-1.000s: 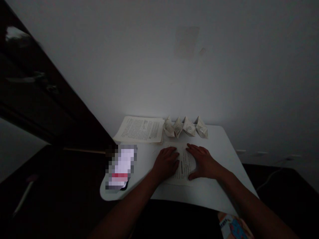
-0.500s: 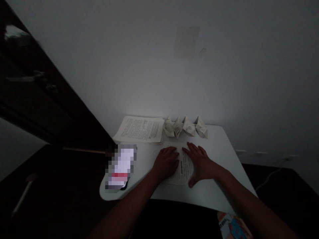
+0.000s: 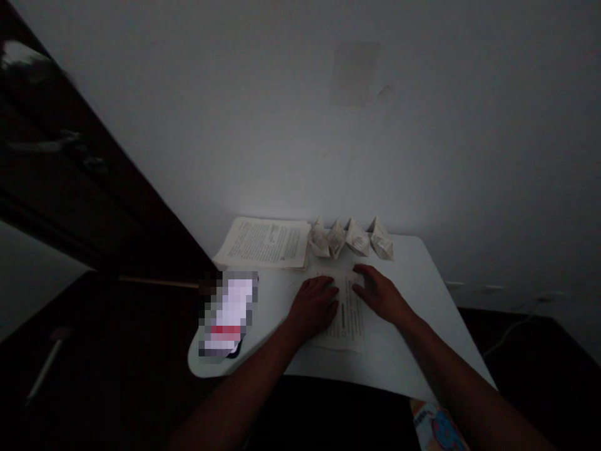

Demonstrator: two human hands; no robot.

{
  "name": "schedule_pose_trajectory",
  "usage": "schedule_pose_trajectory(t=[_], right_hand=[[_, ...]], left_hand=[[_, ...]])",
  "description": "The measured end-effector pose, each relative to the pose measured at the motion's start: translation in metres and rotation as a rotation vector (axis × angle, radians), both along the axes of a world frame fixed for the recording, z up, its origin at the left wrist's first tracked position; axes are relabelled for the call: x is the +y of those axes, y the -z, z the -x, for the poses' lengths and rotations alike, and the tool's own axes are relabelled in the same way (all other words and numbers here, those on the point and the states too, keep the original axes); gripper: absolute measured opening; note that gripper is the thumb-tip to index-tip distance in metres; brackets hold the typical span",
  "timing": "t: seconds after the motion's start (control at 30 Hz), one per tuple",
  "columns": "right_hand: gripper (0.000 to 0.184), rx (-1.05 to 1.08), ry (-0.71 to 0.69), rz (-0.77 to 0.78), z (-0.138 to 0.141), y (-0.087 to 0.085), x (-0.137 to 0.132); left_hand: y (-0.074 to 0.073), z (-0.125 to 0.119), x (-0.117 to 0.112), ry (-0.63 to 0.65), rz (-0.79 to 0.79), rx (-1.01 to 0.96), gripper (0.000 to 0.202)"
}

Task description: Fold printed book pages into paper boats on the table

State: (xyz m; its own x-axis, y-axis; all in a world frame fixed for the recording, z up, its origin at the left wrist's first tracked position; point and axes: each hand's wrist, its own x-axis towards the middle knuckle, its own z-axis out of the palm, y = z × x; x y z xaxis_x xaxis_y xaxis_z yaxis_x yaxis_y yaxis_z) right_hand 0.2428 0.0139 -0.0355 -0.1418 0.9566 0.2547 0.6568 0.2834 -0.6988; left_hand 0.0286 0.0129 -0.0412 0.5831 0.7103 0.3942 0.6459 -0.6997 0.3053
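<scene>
A printed sheet of paper [image 3: 346, 319] lies flat on the small white table [image 3: 413, 351]. My left hand [image 3: 313, 307] presses palm-down on the sheet's left part with its fingers together. My right hand [image 3: 381, 293] rests on the sheet's upper right part, fingertips near the far edge. Behind the sheet, a row of several folded paper boats [image 3: 353, 239] stands along the wall. Both hands hide parts of the sheet.
A stack of printed pages [image 3: 265, 242] lies at the table's far left. A phone with a lit screen [image 3: 229, 314] sits near the left front edge. A dark door [image 3: 70, 188] stands at the left, and a colourful object [image 3: 439, 429] shows below the table's right front.
My right hand slid up the sheet from its lower right towards the far edge, drawing its fingers closer. My left hand has stayed in place.
</scene>
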Motion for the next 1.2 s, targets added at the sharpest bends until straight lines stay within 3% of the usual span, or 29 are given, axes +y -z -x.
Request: schedule_pose_trajectory(t=[0.2,0.33,0.43,0.6,0.8,0.87,0.97,1.07,1.2], right_hand=[[0.056,0.472,0.136,0.23,0.009,-0.004,0.006],[0.049,0.549,0.114,0.414,0.009,-0.006,-0.001],[0.04,0.57,0.127,0.461,0.005,-0.014,-0.008],[0.033,0.536,0.215,0.246,-0.006,-0.043,-0.015],[0.026,0.314,0.376,-0.216,-0.011,-0.068,-0.03],[0.016,0.184,0.306,-0.334,-0.009,-0.07,-0.04],[0.013,0.094,0.006,-0.468,-0.005,-0.064,-0.053],[0.025,0.045,-0.185,-0.487,-0.004,-0.049,-0.061],[0.036,-0.096,-0.223,-0.465,-0.014,-0.023,-0.06]], left_hand=[[0.0,0.0,-0.001,0.006,0.007,-0.026,0.026],[-0.001,0.002,0.0,0.01,0.034,-0.129,0.018],[-0.002,0.005,0.002,-0.062,0.066,-0.315,0.015],[-0.006,0.012,0.007,-0.24,0.174,-0.617,0.031],[-0.008,0.013,0.004,-0.214,0.178,-0.65,0.042],[-0.007,0.012,0.004,-0.226,0.125,-0.616,0.049],[-0.006,0.013,0.003,-0.201,0.036,-0.599,0.057],[-0.007,0.014,0.003,-0.117,0.019,-0.547,0.038],[-0.007,0.014,0.001,-0.007,0.01,-0.418,0.017]])
